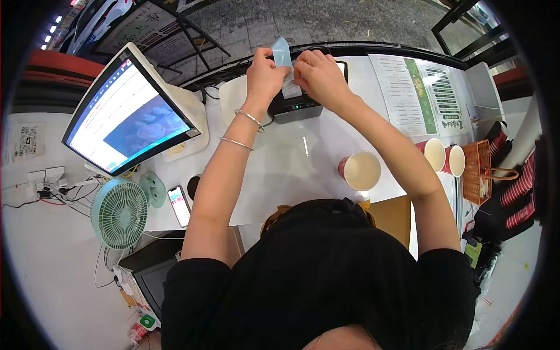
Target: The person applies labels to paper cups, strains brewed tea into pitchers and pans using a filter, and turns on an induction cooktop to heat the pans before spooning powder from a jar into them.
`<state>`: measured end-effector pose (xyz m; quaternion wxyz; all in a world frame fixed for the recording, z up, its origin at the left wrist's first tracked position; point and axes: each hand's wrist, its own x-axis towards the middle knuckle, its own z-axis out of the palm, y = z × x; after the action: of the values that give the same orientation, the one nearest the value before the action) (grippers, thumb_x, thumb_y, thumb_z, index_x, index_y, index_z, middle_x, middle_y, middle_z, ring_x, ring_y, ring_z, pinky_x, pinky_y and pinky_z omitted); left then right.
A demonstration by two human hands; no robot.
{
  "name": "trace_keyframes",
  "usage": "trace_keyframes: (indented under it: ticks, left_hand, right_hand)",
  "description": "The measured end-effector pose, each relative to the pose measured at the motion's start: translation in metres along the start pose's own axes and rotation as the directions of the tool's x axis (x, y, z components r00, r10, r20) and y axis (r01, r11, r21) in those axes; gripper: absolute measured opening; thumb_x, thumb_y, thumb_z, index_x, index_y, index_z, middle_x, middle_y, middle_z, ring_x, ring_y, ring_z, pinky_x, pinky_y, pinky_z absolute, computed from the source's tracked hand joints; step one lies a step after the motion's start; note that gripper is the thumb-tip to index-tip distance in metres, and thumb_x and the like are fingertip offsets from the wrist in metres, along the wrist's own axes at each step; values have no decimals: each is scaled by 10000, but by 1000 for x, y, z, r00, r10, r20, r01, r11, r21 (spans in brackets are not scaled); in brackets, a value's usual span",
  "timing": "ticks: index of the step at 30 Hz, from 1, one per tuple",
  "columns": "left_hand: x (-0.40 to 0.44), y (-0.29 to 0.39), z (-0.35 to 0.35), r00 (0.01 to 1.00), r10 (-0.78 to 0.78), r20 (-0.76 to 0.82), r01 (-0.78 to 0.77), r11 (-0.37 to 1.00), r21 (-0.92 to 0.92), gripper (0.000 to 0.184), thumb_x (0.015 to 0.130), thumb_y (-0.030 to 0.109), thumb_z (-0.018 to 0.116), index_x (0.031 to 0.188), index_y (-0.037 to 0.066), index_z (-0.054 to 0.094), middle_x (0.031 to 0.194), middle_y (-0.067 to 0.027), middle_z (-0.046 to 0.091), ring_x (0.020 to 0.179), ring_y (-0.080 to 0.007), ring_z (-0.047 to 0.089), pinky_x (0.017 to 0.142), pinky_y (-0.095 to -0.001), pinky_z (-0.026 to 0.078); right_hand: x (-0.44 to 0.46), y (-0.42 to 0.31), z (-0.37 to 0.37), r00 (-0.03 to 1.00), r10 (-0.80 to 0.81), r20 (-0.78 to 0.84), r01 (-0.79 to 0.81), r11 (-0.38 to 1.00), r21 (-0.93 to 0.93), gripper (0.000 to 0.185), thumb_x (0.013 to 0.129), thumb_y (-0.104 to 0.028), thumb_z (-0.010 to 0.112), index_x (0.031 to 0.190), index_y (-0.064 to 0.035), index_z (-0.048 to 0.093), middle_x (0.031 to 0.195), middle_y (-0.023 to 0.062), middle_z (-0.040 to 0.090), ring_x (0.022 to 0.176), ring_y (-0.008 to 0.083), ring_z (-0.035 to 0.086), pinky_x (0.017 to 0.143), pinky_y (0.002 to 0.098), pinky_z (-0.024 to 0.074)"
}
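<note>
My left hand [266, 79] pinches a pale blue paper strip [281, 51] that stands up between my two hands at the far side of the counter. My right hand [319, 79] is closed close beside it, fingertips and thumb at the strip's lower end. A whitish piece of paper [291, 90] shows below the fingers. Just under both hands sits a small black label printer [296, 112] with a green light on its front. The fingers partly hide the printer's top and the exact grip of my right hand.
A monitor [128, 116] stands at the left, above a green fan [120, 213] and a phone [179, 206]. At right are a paper cup [360, 171], two more paper cups [433, 154], printed menu sheets [402, 96] and a wicker basket [476, 172].
</note>
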<state>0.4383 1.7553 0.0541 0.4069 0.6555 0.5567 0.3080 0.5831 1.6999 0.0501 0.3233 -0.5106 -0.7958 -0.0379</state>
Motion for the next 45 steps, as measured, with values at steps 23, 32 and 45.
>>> trace_keyframes:
  ticks: [23,32,45]
  left_hand:
    - [-116,105,228,-169,745,645,-981,-64,-183,414,706,133,674,1094,55,555,1127,-131,568,1166,-297,468,945,-379,404]
    - [-95,143,241,235,336,912,-601,788,-135,199,827,179,549,871,-9,600,719,-110,607,637,-162,539,621,-302,435]
    - [-106,118,205,-53,607,793,-868,364,-337,164,776,111,593,917,28,598,898,-130,601,924,-300,562,800,-364,450]
  right_hand:
    - [-281,-2,-255,535,804,-258,-695,593,407,388,769,30,623,1104,-27,434,746,35,569,733,113,554,763,265,430]
    - [-279,13,-201,585,811,-12,-740,539,402,430,733,-57,702,1070,-44,434,705,45,562,700,170,567,702,294,444]
    - [-278,35,-121,600,797,71,-517,319,794,537,659,-189,766,1120,-26,543,1043,63,613,949,143,581,814,289,470]
